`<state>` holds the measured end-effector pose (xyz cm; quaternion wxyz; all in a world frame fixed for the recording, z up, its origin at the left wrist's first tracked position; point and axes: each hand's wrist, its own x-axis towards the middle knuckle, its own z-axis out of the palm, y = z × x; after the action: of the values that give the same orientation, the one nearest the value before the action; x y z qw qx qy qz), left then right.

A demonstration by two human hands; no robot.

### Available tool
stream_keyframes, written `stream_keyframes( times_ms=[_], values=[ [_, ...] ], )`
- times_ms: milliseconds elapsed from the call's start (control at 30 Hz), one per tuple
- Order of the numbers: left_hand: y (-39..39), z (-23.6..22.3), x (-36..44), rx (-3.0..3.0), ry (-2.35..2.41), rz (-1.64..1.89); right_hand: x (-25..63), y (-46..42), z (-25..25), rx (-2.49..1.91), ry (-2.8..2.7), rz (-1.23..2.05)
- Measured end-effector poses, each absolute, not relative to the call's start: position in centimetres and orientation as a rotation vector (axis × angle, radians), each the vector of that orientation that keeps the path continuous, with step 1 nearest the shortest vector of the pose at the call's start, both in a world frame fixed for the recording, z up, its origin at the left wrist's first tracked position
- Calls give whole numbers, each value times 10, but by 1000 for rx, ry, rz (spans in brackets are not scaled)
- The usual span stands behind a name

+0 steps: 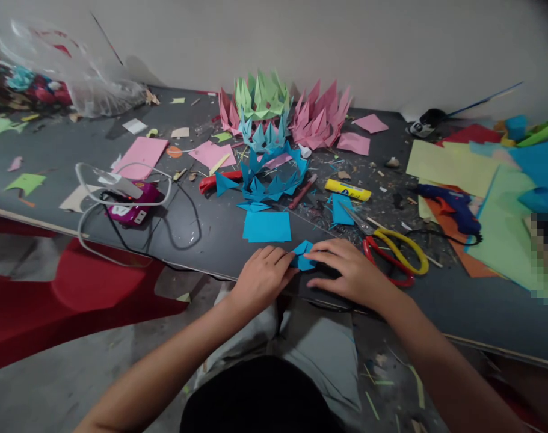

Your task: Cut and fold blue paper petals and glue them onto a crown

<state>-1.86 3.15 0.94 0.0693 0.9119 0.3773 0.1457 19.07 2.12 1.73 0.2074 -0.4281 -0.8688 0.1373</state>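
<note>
A small folded piece of blue paper (304,257) lies at the table's front edge between my two hands. My left hand (263,273) holds its left side, with thumb and fingers closed on it. My right hand (348,269) has its fingers apart, the forefinger touching the right side of the paper and the thumb off it. Just beyond lie blue paper rectangles (267,227), flat on the table. Farther back stands a ring of folded blue paper points (274,183). Scissors (397,252) with red and yellow handles rest close to my right hand.
Behind stand folded paper rings, green (262,96) and pink (322,117). A yellow glue stick (347,189), a dark blue glue gun (454,207) and coloured sheets (511,222) lie rightward. Leftward is a purple power socket (136,204) with looping cables. A red chair (97,279) stands below.
</note>
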Motion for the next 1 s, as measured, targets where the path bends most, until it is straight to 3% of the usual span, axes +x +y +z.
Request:
stream_keyframes(
  times_ms=[300, 767, 1000],
  values=[
    [37, 9, -19, 2625, 1073, 475, 184, 20, 6, -1055, -2540, 277],
    [69, 11, -32, 2439, 865, 347, 172, 37, 8, -1366, -2164, 745],
    [69, 11, -34, 2469, 823, 369, 168, 39, 7, -1449, -2077, 792]
  ],
)
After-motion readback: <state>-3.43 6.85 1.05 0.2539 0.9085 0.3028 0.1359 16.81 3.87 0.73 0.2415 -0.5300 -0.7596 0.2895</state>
